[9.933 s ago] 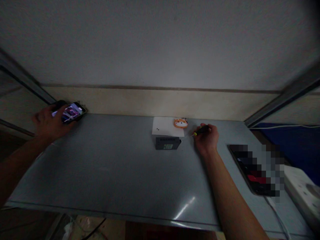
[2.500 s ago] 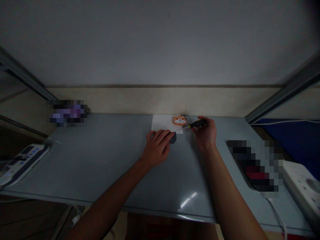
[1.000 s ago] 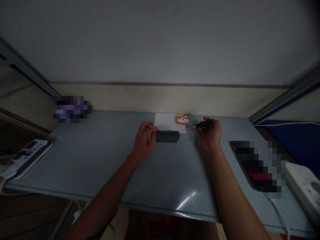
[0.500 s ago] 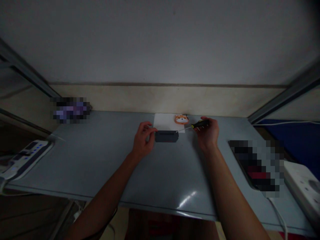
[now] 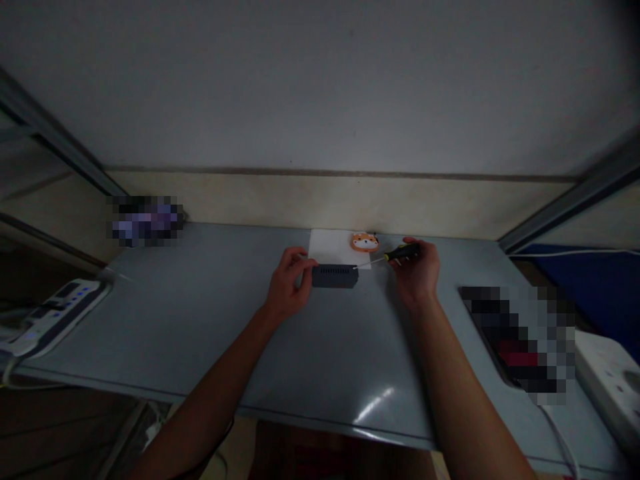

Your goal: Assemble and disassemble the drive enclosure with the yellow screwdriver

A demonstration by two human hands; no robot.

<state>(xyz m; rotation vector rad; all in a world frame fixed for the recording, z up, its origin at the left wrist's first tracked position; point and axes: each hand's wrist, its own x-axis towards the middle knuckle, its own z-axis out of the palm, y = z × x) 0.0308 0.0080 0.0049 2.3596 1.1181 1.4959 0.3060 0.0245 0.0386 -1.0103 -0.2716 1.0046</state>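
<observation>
A dark grey box with a row of slots along its top (image 5: 335,277) rests on the table in front of me. My left hand (image 5: 291,283) pinches its left end between curled fingers and thumb. In my right hand (image 5: 419,272) is a screwdriver (image 5: 401,251) with a black and yellow handle. Its thin shaft slants down to the left, and the tip meets the top right corner of the box. Any screw at that spot is too small to make out. Behind the box lies a white sheet of paper (image 5: 327,243), with an orange animal-face item (image 5: 364,241) on its right part.
On the grey table (image 5: 200,307), a white power strip (image 5: 60,313) lies at the left edge. A blurred purple thing (image 5: 147,220) sits at the back left. To the right are a blurred phone-like device (image 5: 510,337) with a cable and another white power strip (image 5: 607,373).
The whole view has shifted slightly. Both hands, the box and the screwdriver keep almost the same positions relative to one another, with the tip still at the box's right corner.
</observation>
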